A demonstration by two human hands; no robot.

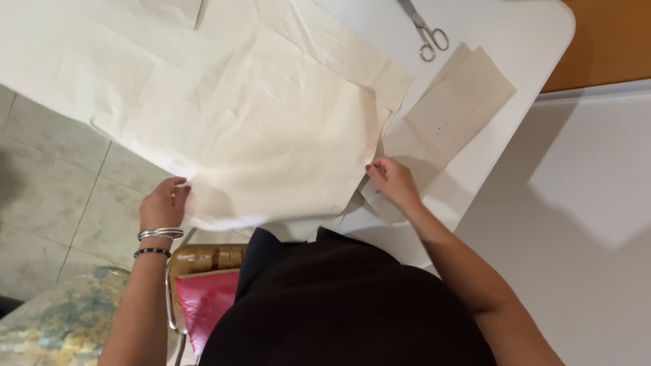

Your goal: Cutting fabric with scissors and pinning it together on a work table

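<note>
Both hands are gripping the near edge of a large cream fabric sheet point(271, 129) on a white table point(515, 41).

The left hand point(163, 203), its grip clenched on the sheet's corner at 8 o'clock, is pinching the cloth where it is hanging off the table's edge; bangles point(160, 234) are circling that wrist. The right hand point(392, 179), at 4 o'clock, is pressing its fingers onto the sheet's other corner, the grip looking closed on the fabric. Smaller cream pieces point(461, 105) are lying at 2 o'clock, scissors point(426, 30) beyond at 1 o'clock. A red cushioned chair point(203, 298) is standing below the left arm.
</note>
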